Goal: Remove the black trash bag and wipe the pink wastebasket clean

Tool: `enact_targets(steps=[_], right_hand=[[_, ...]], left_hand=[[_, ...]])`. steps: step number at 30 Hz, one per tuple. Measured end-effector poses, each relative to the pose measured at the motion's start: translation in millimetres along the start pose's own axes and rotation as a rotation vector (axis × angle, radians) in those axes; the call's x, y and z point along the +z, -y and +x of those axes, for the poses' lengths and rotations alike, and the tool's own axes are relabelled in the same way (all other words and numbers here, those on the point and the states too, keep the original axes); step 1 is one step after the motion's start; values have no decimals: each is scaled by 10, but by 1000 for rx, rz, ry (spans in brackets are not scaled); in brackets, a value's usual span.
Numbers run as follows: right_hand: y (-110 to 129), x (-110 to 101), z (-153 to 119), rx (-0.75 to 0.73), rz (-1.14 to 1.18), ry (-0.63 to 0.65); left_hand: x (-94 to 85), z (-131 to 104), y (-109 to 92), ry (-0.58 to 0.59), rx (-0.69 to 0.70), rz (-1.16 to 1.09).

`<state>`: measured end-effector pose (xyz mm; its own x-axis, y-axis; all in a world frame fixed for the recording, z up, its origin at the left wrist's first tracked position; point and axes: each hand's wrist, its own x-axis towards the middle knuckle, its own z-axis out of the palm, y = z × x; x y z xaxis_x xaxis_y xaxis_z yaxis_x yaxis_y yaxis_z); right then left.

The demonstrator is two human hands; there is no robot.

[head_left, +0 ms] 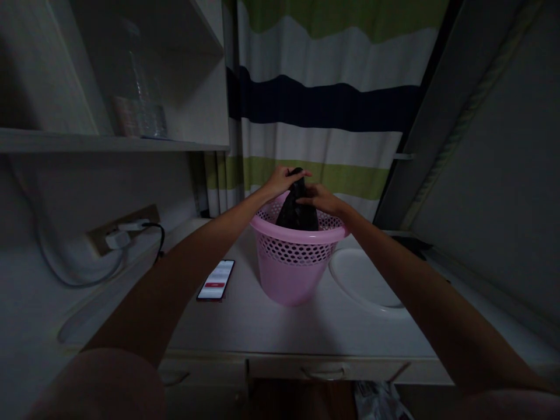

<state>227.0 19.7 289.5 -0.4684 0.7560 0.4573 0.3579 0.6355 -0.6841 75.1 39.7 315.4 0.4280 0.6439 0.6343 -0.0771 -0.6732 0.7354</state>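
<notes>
Can't see the bottom of the black bag (297, 214), hidden in the pink basket (301, 236) below. Left hand (280, 181) pinching bag's top, right hand (322, 198) clamped just lower, both stretched forward.

The left arm (199, 256) reaches in from eight o'clock and the right arm (406, 280) from four, the left hand (280, 179) gripping with fingers toward three, the right hand (322, 198) slightly lower, fingers curled toward nine.
</notes>
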Motion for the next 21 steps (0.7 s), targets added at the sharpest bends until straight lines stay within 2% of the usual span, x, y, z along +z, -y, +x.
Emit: enact_targets(steps=[5,10,17,21], right_hand=[[-73,-62,-39,3,-55,-56],[-21,-33,-77,40,13,-17],[32,-20,-91,120,-147,-113],[29,-25,-90,123,-226,-151]], left_hand=[[40,-19,63,-89,56,108],[45,-39,97,-122,46,111],[45,-131,110,5,-52,130],[43,-159,143,109,-30,131]])
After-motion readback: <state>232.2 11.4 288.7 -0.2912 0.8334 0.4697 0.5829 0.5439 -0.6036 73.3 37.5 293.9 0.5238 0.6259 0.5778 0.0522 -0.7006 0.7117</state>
